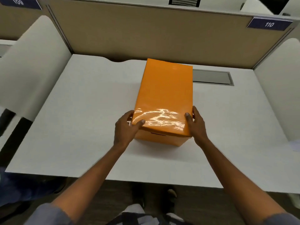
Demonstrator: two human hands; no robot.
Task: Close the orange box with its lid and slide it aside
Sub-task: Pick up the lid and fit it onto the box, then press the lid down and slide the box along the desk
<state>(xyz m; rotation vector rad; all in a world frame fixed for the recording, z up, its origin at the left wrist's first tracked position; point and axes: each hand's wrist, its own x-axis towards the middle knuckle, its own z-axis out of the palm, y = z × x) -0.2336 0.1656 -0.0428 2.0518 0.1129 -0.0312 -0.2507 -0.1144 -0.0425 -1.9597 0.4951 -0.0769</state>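
Note:
An orange box (160, 140) stands lengthwise in the middle of the white desk (81, 111). Its glossy orange lid (165, 91) lies on top and covers it; the near edge of the lid overhangs the box front. My left hand (126, 127) grips the lid's near left corner, thumb on top and fingers down the side. My right hand (196, 124) grips the near right corner the same way. Both hands press against the lid's sides.
A grey cable hatch (212, 77) is set into the desk behind the box on the right. Beige partition walls (146, 33) close off the back, and white side panels (32, 62) flank the desk. A paper edge (296, 145) shows at far right.

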